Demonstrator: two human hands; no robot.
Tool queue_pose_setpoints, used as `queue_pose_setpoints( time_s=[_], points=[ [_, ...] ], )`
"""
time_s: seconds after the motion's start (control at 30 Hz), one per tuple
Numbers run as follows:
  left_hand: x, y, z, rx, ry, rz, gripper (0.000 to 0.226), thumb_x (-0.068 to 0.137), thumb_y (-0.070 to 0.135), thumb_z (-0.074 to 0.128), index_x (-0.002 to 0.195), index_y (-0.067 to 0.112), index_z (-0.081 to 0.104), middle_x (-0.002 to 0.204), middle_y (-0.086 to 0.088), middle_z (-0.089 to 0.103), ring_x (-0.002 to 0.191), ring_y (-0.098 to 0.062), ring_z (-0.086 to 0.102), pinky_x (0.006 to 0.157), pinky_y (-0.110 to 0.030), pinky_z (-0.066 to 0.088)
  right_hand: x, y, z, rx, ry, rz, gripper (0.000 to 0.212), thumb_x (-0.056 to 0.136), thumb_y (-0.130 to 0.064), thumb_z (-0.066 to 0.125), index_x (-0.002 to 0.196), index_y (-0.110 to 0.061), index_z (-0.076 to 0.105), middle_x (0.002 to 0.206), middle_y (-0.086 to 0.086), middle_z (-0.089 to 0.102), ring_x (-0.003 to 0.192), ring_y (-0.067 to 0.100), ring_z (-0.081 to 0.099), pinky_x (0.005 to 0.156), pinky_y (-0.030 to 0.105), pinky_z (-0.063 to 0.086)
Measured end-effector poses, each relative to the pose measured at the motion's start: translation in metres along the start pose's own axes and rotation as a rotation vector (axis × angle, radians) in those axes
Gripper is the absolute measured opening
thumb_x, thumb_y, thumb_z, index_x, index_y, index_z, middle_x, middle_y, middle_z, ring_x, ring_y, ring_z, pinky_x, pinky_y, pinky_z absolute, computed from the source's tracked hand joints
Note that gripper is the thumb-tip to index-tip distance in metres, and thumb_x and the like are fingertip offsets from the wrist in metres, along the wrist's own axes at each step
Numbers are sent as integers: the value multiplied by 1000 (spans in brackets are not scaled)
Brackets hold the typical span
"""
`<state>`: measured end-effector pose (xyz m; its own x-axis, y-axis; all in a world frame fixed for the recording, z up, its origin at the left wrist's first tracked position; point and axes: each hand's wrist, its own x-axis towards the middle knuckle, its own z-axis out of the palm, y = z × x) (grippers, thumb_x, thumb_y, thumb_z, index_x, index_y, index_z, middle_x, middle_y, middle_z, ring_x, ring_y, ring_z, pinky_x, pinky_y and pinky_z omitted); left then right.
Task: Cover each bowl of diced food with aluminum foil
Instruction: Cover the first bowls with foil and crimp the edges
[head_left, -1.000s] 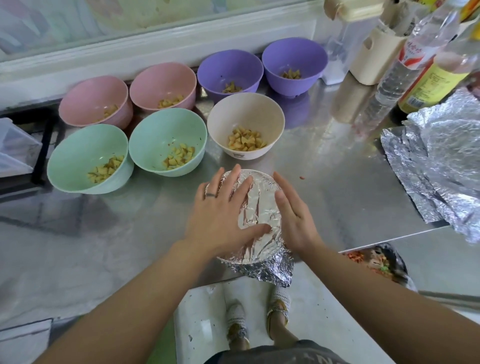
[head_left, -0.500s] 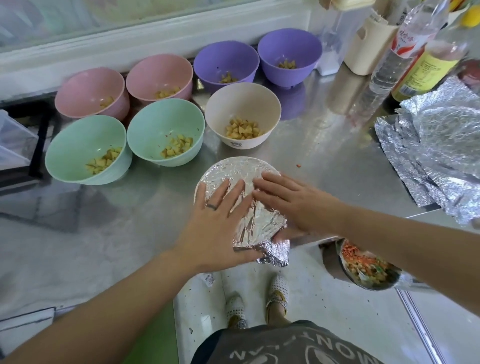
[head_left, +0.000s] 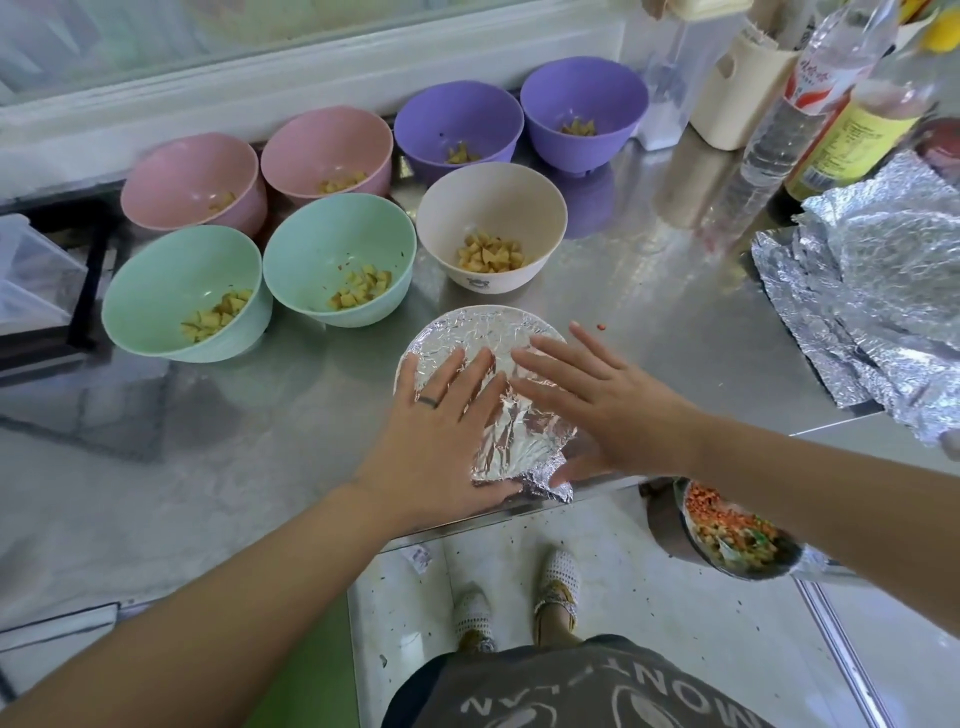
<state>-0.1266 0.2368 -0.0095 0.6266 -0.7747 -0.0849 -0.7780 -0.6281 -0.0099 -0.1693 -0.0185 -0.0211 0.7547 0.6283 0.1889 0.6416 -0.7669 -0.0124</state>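
Observation:
A foil-covered bowl (head_left: 483, 332) stands at the front edge of the steel counter (head_left: 649, 312). My left hand (head_left: 447, 431) lies flat on its foil top, fingers spread, a ring on one finger. My right hand (head_left: 597, 400) rests flat across the right side of the foil, fingers straight and pointing left. Behind it stand several uncovered bowls of diced food: a cream bowl (head_left: 491, 208), two green bowls (head_left: 176, 280) (head_left: 337, 244), two pink bowls (head_left: 192, 176) (head_left: 327, 150) and two purple bowls (head_left: 457, 119) (head_left: 584, 104). Loose crumpled foil sheets (head_left: 872, 291) lie at the right.
Bottles (head_left: 810, 93) and a cream holder (head_left: 732, 98) stand at the back right. A clear plastic box (head_left: 31, 280) sits at the far left. Below the counter's edge a metal bowl of chopped scraps (head_left: 727, 535) shows, with my feet on the floor.
My right hand moved from the bowl's right side onto the foil top, fingers now pointing left. The left hand stayed flat on the foil. The view shifted slightly.

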Motion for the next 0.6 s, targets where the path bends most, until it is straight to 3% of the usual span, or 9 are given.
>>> queue_pose_setpoints(
  time_s=[0.07, 0.1, 0.2, 0.3, 0.6],
  points=[
    [-6, -1, 1, -65, 125, 48, 96, 82, 81, 44, 153, 15, 42, 164, -8, 31, 151, -31, 28, 116, -68, 22, -6, -17, -6, 103, 172, -26, 70, 94, -68, 51, 143, -18, 51, 148, 13, 51, 139, 32, 43, 117, 47, 31],
    [-11, -1, 3, -107, 211, 93, 85, 84, 74, 51, 146, 16, 52, 158, -7, 41, 146, -29, 39, 115, -67, 25, -10, -26, -6, 135, 273, -35, 54, 94, -60, 60, 131, -20, 57, 132, 11, 62, 123, 29, 54, 105, 44, 42],
    [-26, -1, 13, -211, 471, 207, 40, 89, 44, 68, 119, 18, 72, 124, -2, 66, 111, -23, 63, 110, -56, 40, -18, -45, 4, 171, 388, 38, 30, 91, -45, 71, 103, -19, 61, 96, 5, 62, 82, 23, 57, 73, 36, 47],
    [-37, 2, 22, -271, 550, 213, 19, 92, 27, 73, 107, 16, 76, 105, 0, 67, 94, -20, 62, 105, -43, 45, -17, -53, 16, 203, 379, 177, 25, 92, -40, 72, 95, -15, 70, 96, 5, 61, 79, 20, 57, 71, 34, 50],
    [-37, 9, 30, -391, 608, 151, 10, 97, 19, 70, 100, 13, 77, 95, -2, 66, 88, -25, 61, 90, -40, 48, -9, -57, 16, 217, 368, 293, 17, 91, -31, 70, 84, -15, 72, 92, 1, 65, 75, 24, 61, 65, 32, 49]
  ],
)
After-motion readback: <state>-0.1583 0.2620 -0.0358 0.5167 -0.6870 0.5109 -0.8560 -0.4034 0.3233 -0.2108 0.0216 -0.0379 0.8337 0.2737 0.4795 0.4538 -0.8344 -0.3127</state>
